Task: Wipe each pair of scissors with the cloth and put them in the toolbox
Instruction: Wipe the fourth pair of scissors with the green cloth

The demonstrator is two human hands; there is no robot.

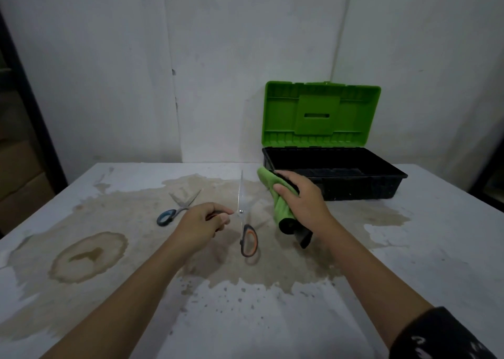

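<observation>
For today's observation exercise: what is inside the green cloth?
Black handles stick out below the green cloth, which the right hand grips; the rest is covered.

Left hand [203, 223], left forearm [131, 290]: bare down to the lower frame edge | Right hand [302, 197], right forearm [362, 260]: bare | Right sleeve [441, 337]: black fabric with pale irregular print, hem crossing the arm near the elbow.

orange-handled scissors [241, 214]: open, held up off the desk [272, 317], blade pointing away. blue-handled scissors [183, 208]: flat on desk, blades apart. black-handled scissors [287, 225]: wrapped in green cloth [281, 208]. toolbox [354, 189]: black tub, green lid upright.
</observation>
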